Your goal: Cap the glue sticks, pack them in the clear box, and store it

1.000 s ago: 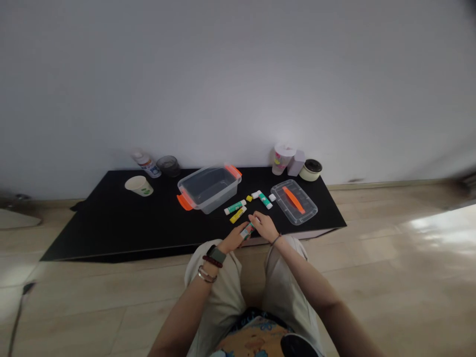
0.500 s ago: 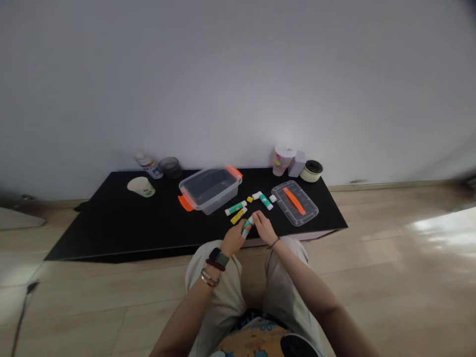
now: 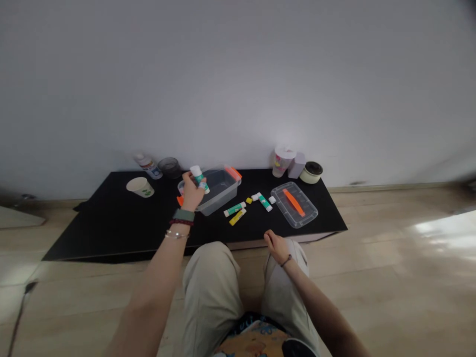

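A green-and-white glue stick [image 3: 201, 180] is gripped in my left hand [image 3: 194, 191], tilted over the left end of the clear plastic box [image 3: 219, 202]. The box has orange clasps and no lid on it. My right hand [image 3: 277, 246] is closed by the table's front edge, over my right knee, with nothing visible in it. Between the box and its lid lie another green glue stick [image 3: 235, 209], a yellow glue stick [image 3: 237, 217] and a third green one [image 3: 265, 202] without its cap. Loose caps lie near them: a yellow cap [image 3: 249, 201] and white caps [image 3: 272, 200].
The clear lid [image 3: 308, 208] with an orange handle lies flat on the black table [image 3: 122, 228]. At the back left stand a paper cup [image 3: 140, 187], a dark glass [image 3: 170, 168] and a bottle [image 3: 149, 166]. A plastic cup [image 3: 281, 162], a pale box [image 3: 296, 165] and a round pot [image 3: 311, 172] stand back right.
My left hand has carried the glue stick left and away from me, over the box. My right hand has let go of it and drawn back toward my knee.
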A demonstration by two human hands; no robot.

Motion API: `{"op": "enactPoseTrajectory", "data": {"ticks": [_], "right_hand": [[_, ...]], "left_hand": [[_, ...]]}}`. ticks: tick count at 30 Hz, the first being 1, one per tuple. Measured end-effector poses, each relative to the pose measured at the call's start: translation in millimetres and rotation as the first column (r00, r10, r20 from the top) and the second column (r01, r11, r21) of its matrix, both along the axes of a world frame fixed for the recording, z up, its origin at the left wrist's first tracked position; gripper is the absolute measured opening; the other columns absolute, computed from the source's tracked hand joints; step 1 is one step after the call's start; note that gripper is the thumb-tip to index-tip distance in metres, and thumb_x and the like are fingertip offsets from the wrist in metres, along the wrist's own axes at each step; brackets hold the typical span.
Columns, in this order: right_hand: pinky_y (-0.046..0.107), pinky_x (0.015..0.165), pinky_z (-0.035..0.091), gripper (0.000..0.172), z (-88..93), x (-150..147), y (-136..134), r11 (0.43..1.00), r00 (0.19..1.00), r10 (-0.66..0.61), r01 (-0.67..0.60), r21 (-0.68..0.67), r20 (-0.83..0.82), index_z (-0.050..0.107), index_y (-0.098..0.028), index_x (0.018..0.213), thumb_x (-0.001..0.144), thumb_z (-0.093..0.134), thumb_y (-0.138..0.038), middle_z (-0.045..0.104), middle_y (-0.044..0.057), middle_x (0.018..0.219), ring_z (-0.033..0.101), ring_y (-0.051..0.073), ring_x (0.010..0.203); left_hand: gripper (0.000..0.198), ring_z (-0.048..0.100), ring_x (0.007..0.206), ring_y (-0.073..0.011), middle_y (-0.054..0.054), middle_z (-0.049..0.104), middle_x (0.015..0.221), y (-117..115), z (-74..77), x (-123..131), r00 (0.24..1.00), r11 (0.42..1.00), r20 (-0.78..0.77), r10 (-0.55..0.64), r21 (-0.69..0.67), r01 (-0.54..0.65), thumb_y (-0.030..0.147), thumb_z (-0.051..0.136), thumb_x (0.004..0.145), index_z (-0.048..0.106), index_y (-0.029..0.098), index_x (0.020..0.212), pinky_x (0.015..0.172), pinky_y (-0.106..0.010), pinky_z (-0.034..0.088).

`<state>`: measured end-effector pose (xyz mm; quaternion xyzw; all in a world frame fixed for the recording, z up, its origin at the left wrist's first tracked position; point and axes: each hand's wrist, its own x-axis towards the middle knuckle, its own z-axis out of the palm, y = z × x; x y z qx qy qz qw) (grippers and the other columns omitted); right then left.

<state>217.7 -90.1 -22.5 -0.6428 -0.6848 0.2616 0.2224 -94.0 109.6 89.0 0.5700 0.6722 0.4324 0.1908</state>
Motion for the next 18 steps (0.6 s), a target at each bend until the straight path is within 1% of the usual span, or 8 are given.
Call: {"op": "enactPoseTrajectory", "data": {"ticks": [2,4,7,9,11,14,18], "right_hand": [[0.025,0.065,0.034,0.030,-3.0,-2.4,1.7,1.000,0.999,0.017,-0.017,-0.003,0.034,0.058,-0.024,0.093,0.102,0.033,-0.037,0.068,0.003,0.080,0.064,0.018,0.075],[0.025,0.064,0.032,0.031,-6.2,-3.1,2.4,0.999,0.997,0.037,-0.037,-0.007,0.062,0.059,-0.024,0.091,0.102,0.034,-0.038,0.068,0.003,0.080,0.063,0.018,0.074],[0.026,0.063,0.031,0.032,-9.8,-2.2,2.1,0.999,0.995,0.043,-0.042,-0.006,0.085,0.058,-0.024,0.090,0.103,0.033,-0.039,0.068,0.003,0.079,0.063,0.017,0.073],[0.026,0.062,0.030,0.033,-10.7,-1.5,1.8,0.999,0.995,0.039,-0.039,0.000,0.090,0.058,-0.023,0.090,0.103,0.032,-0.039,0.068,0.003,0.078,0.063,0.017,0.072],[0.026,0.062,0.030,0.033,-10.9,-1.3,1.7,0.999,0.995,0.037,-0.038,0.009,0.090,0.058,-0.023,0.090,0.103,0.032,-0.039,0.067,0.003,0.077,0.063,0.017,0.071],[0.026,0.061,0.030,0.032,-11.0,-1.2,1.9,0.999,0.996,0.035,-0.036,0.021,0.079,0.057,-0.023,0.089,0.103,0.033,-0.038,0.067,0.003,0.076,0.063,0.017,0.070],[0.026,0.062,0.030,0.031,-11.8,-0.6,2.1,0.999,0.996,0.040,-0.040,0.000,0.077,0.057,-0.024,0.088,0.103,0.034,-0.038,0.067,0.002,0.077,0.063,0.018,0.071]], "left_hand": [[0.064,0.066,0.105,-0.0252,-0.017,0.064,0.118,10.5,-2.7,-1.6,0.994,0.995,-0.103,-0.042,-0.097,0.032,0.026,0.058,0.087,0.029,0.013,0.143,0.093,-0.037,0.052],[0.070,0.065,0.110,-0.0267,-0.018,0.064,0.120,17.3,-5.4,-2.0,0.968,0.978,-0.217,-0.127,-0.189,0.085,0.022,0.057,0.087,0.026,0.011,0.148,0.098,-0.038,0.050],[0.065,0.063,0.115,-0.0292,-0.020,0.065,0.123,25.6,-7.4,-2.0,0.895,0.928,-0.361,-0.261,-0.349,0.131,0.019,0.056,0.087,0.034,0.011,0.147,0.099,-0.038,0.048],[0.061,0.065,0.113,-0.0310,-0.020,0.066,0.122,31.3,-7.9,-2.2,0.854,0.879,-0.411,-0.319,-0.466,0.104,0.022,0.059,0.087,0.040,0.013,0.145,0.095,-0.038,0.049],[0.061,0.067,0.109,-0.0323,-0.021,0.068,0.119,37.0,-9.2,-2.9,0.825,0.830,-0.445,-0.347,-0.555,0.050,0.027,0.063,0.087,0.043,0.014,0.142,0.090,-0.036,0.050],[0.058,0.069,0.105,-0.0331,-0.021,0.070,0.115,44.6,-13.7,-5.0,0.787,0.795,-0.494,-0.369,-0.607,-0.008,0.028,0.067,0.083,0.049,0.014,0.136,0.084,-0.035,0.052],[0.049,0.069,0.104,-0.0364,-0.025,0.071,0.112,50.3,-20.5,-8.0,0.765,0.788,-0.521,-0.379,-0.615,-0.029,0.025,0.067,0.079,0.061,0.009,0.125,0.084,-0.040,0.053]]}}
